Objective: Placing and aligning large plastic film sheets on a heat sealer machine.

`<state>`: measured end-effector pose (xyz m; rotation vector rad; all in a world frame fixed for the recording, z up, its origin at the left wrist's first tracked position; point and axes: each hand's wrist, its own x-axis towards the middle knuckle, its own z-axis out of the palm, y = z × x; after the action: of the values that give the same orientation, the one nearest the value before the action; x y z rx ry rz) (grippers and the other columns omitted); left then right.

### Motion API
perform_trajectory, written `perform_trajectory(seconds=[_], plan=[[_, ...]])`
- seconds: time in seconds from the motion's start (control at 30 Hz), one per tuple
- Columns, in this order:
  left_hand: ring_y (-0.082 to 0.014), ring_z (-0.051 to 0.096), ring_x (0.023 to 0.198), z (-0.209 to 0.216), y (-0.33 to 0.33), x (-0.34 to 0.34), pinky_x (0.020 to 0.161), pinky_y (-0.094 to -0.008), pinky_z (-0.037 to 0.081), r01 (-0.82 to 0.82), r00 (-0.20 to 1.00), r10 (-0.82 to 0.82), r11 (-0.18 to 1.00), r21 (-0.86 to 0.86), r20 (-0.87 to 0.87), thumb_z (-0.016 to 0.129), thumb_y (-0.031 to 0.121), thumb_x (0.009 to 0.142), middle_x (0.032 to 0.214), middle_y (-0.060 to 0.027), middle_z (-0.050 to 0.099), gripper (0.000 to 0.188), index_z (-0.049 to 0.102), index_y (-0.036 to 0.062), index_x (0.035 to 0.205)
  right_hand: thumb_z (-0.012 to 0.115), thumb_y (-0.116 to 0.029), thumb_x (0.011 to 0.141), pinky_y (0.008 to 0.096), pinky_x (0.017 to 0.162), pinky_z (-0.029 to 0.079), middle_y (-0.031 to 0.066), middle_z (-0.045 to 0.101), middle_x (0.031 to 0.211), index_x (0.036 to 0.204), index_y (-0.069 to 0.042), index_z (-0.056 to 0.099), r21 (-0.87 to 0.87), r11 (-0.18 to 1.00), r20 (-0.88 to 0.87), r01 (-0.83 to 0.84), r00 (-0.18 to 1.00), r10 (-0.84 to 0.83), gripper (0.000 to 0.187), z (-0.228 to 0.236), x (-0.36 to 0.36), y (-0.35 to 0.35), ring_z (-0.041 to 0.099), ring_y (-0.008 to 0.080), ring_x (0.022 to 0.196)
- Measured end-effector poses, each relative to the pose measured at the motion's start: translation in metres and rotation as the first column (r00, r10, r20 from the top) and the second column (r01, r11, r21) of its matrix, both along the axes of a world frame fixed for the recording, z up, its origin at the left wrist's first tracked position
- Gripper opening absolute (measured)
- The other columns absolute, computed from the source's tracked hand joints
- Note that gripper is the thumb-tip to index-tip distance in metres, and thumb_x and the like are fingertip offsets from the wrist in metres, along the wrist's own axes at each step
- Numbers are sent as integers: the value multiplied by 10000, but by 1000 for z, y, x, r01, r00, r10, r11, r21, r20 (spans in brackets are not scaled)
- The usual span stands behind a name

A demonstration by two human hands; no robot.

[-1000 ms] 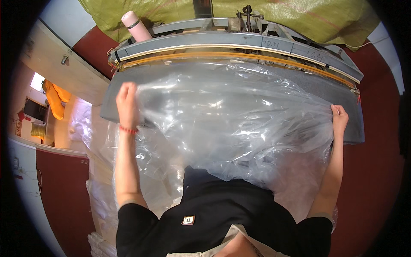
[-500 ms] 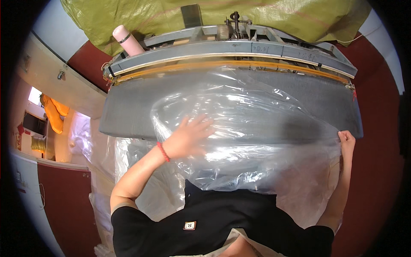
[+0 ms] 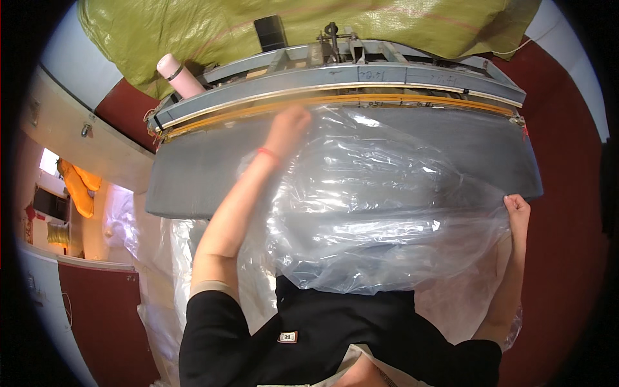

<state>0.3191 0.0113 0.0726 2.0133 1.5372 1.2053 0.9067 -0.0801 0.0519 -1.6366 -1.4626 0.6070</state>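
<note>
A wrinkled sheet of clear plastic film (image 3: 361,174) lies over a grey padded surface (image 3: 193,168) and hangs down its near side to my body. My left hand (image 3: 290,129), with a red bracelet at the wrist, is over the far left part of the film, close to the orange strips. Motion smears its fingers, so their grip does not show. At the right end of the pad, my right hand (image 3: 517,206) pinches the film's edge between closed fingers.
Behind the pad runs a grey metal frame (image 3: 258,80) with orange strips (image 3: 361,98) along its front. A pink bottle (image 3: 180,76) leans at its left; a dark phone-like slab (image 3: 269,33) rests on the yellow-green sheet (image 3: 400,26). More clear film (image 3: 184,258) hangs at lower left.
My left hand has moved away from me, from the middle of the film to its far left side. The film's left part has shifted and bunched. My right hand keeps its pinch.
</note>
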Motion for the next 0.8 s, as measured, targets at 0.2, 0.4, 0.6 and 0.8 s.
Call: perform_trajectory(seconds=[0.2,0.4,0.6,0.8], plan=[[-280,585,743,-7,-43,43,645,-305,450,92,977,-80,994,51,-199,546,62,795,777,-153,582,69,549,2,831,560,-97,789,181,528,320,-65,442,617,683,-32,511,-178,984,-245,26,967,-70,134,14,48,-69,384,26,575],[-277,589,673,12,-39,64,595,-310,454,56,937,-36,997,48,-348,578,63,764,761,-163,591,64,570,0,771,557,-122,798,174,532,327,-70,445,621,690,-44,504,-211,977,-188,30,980,-71,143,-1,71,-90,390,23,566],[-300,580,689,-1,-23,69,595,-360,456,-226,897,237,971,75,-372,613,115,715,739,-129,591,109,584,30,777,569,-146,802,178,514,305,-72,443,623,691,-52,512,-205,978,-183,46,979,-85,157,-8,72,-91,376,20,561],[-281,568,669,-7,-14,62,610,-361,456,-210,887,226,974,84,-403,597,136,740,733,-114,591,114,572,47,807,591,-185,803,182,546,318,-57,467,639,718,-39,540,-74,983,-182,166,967,-177,176,8,55,-58,391,35,587]])
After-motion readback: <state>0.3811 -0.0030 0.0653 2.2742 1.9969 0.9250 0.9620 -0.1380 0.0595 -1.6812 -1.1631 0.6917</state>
